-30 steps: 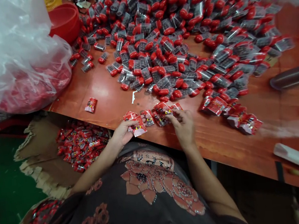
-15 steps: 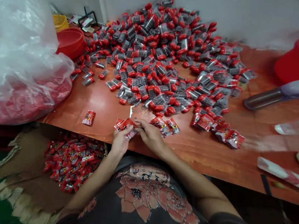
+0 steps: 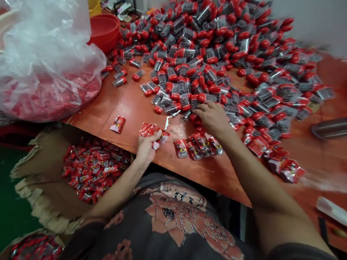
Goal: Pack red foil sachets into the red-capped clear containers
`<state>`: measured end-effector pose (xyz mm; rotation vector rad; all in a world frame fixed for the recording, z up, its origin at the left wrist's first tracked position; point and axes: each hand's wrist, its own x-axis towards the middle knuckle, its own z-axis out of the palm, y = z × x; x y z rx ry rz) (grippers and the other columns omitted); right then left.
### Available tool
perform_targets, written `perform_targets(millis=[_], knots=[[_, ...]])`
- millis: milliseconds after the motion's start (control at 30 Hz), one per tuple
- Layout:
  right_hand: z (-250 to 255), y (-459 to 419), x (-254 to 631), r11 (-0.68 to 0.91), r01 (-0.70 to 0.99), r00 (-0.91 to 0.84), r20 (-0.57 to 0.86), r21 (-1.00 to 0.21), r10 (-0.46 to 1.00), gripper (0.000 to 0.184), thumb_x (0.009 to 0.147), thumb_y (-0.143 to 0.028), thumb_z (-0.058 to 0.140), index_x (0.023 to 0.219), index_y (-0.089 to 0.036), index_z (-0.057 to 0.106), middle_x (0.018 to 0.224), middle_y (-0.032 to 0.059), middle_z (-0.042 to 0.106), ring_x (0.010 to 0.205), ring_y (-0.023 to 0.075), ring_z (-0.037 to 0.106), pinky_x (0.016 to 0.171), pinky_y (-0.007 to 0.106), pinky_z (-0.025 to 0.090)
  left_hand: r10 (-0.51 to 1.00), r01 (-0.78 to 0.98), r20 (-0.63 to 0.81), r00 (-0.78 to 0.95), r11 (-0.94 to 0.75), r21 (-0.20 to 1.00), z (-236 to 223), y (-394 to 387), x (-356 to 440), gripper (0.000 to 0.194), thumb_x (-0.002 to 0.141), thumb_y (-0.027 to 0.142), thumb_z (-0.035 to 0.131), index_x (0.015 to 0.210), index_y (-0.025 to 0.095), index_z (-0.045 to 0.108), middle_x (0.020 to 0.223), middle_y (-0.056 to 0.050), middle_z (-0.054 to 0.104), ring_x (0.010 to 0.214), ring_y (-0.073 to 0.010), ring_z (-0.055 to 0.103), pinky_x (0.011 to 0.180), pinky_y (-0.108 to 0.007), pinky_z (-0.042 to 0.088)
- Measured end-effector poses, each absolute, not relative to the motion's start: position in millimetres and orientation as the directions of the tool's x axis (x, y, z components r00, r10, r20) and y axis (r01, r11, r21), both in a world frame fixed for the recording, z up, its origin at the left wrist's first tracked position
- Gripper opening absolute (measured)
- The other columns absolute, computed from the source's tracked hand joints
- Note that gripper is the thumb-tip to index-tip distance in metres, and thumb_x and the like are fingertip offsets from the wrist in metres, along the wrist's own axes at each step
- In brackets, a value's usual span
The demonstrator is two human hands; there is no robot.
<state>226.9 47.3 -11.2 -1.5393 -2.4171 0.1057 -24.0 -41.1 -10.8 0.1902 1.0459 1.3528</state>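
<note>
While the left hand (image 3: 147, 149) grips a small bunch of red foil sachets (image 3: 152, 130) above the orange wooden table (image 3: 134, 117), the right hand (image 3: 212, 118), fingers loosely curled and holding nothing visible, touches the edge of a heap of clear red-capped tubes (image 3: 209, 55); more sachets (image 3: 198, 146) lie just below it, near the table's edge
</note>
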Motion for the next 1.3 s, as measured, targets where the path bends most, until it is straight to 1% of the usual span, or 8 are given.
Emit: perform_targets(millis=[100, 200, 300, 433, 600, 833, 1067, 1300], knots=[[-9.0, 37.6, 219.4, 0.420, 0.880, -0.385, 0.187, -0.220, 0.904, 0.024, 0.093, -0.017, 0.053, 0.109, -0.020, 0.070, 0.105, 0.0127, 0.072, 0.110, 0.0314, 0.055, 0.093, 0.050, 0.042, 0.860, -0.701, -0.489, -0.147, 0.258, 0.665, -12.2, -42.3, -24.9, 0.026, 0.055, 0.013, 0.086, 0.068, 0.015, 0.064, 0.066, 0.002, 0.066, 0.060, -0.0098, 0.062, 0.064, -0.025, 0.053], [1.7, 6.1, 194.6, 0.342, 0.801, -0.265, 0.221, -0.491, 0.939, 0.030, 0.093, -0.021, 0.052, 0.121, -0.021, 0.064, 0.109, 0.0110, 0.072, 0.099, 0.0277, 0.061, 0.089, 0.047, 0.047, 0.854, -0.712, -0.501, -0.140, 0.264, 0.650, -10.9, -42.0, -25.8, 0.025, 0.058, 0.017, 0.087, 0.069, 0.016, 0.065, 0.068, 0.002, 0.066, 0.059, -0.0091, 0.060, 0.064, -0.026, 0.050], [10.3, -36.0, 164.0, 0.212, 0.558, -0.142, 0.159, -0.803, 0.977, 0.035, 0.093, -0.033, 0.056, 0.127, -0.026, 0.060, 0.108, 0.0066, 0.071, 0.091, 0.0233, 0.064, 0.080, 0.041, 0.052, 0.866, -0.697, -0.489, -0.103, 0.288, 0.657, -8.1, -41.0, -26.2, 0.026, 0.062, 0.024, 0.087, 0.063, 0.016, 0.062, 0.059, 0.004, 0.059, 0.051, -0.0067, 0.051, 0.056, -0.024, 0.044], [10.9, -78.1, 136.4, 0.041, 0.253, -0.074, 0.023, -0.966, 0.997, 0.032, 0.091, -0.039, 0.057, 0.120, -0.025, 0.063, 0.096, 0.0033, 0.070, 0.078, 0.0179, 0.063, 0.073, 0.036, 0.053, 0.864, -0.687, -0.493, -0.106, 0.295, 0.664, -5.5, -39.9, -23.2, 0.029, 0.066, 0.028, 0.087, 0.061, 0.016, 0.061, 0.055, 0.005, 0.057, 0.050, -0.0062, 0.050, 0.057, -0.024, 0.042], [3.7, -93.5, 126.6, -0.025, 0.165, -0.047, -0.033, -0.986, 0.998, 0.038, 0.088, -0.041, 0.061, 0.122, -0.025, 0.065, 0.095, 0.0037, 0.071, 0.071, 0.0153, 0.061, 0.065, 0.034, 0.054, 0.813, -0.721, -0.542, -0.212, 0.245, 0.648, -2.6, -40.0, -15.3, 0.028, 0.061, 0.022, 0.089, 0.065, 0.014, 0.062, 0.062, 0.003, 0.064, 0.055, -0.0074, 0.056, 0.063, -0.024, 0.046], [-3.1, -92.0, 120.1, -0.008, 0.156, 0.075, 0.004, -0.988, 0.997, 0.040, 0.088, -0.039, 0.059, 0.127, -0.028, 0.065, 0.099, 0.0055, 0.071, 0.081, 0.0189, 0.065, 0.068, 0.036, 0.057, 0.826, -0.725, -0.519, -0.218, 0.219, 0.653, 1.5, -43.7, -9.1, 0.025, 0.061, 0.021, 0.089, 0.066, 0.015, 0.065, 0.064, 0.003, 0.066, 0.058, -0.0086, 0.059, 0.064, -0.024, 0.047], [-3.2, -95.1, 119.0, -0.037, 0.162, 0.057, -0.028, -0.986, 0.998, 0.042, 0.087, -0.039, 0.061, 0.127, -0.028, 0.066, 0.086, 0.0028, 0.069, 0.069, 0.0161, 0.060, 0.062, 0.034, 0.055, 0.822, -0.716, -0.511, -0.251, 0.197, 0.669, 1.4, -41.3, -10.0, 0.025, 0.062, 0.021, 0.088, 0.067, 0.016, 0.064, 0.065, 0.004, 0.065, 0.060, -0.0084, 0.058, 0.067, -0.025, 0.046], [1.9, -93.5, 116.2, -0.137, 0.079, 0.049, -0.134, -0.987, 0.990, 0.043, 0.085, -0.041, 0.062, 0.125, -0.026, 0.066, 0.069, -0.0023, 0.062, 0.051, 0.0117, 0.050, 0.050, 0.031, 0.047, 0.833, -0.698, -0.481, -0.272, 0.173, 0.695, 3.3, -43.7, -8.6, 0.022, 0.064, 0.020, 0.086, 0.068, 0.017, 0.064, 0.067, 0.003, 0.065, 0.061, -0.0086, 0.059, 0.070, -0.026, 0.046]])
